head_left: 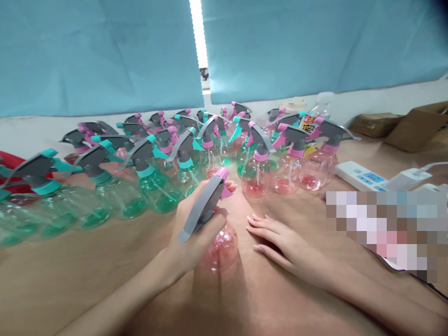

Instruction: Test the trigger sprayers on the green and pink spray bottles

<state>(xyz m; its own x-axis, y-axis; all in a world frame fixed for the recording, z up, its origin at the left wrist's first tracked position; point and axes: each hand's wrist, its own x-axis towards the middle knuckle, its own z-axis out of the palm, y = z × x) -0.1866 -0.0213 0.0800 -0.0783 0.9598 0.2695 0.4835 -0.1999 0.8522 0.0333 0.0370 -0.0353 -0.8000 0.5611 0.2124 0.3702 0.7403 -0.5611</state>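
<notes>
Pink and bulbous, a spray bottle point(222, 245) fills the gripping left hand point(199, 240); the right hand point(285, 243) lies unclenched.

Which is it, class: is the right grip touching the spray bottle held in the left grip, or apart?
Apart. The head view shows a strip of bare tabletop between the right grip and the spray bottle's pinkish body.

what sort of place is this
Probably a small indoor workspace, though a home can't be ruled out: many spray bottles crowd a brown table, a white power strip lies at the right, and blue curtain-like sheets hang behind.
</notes>
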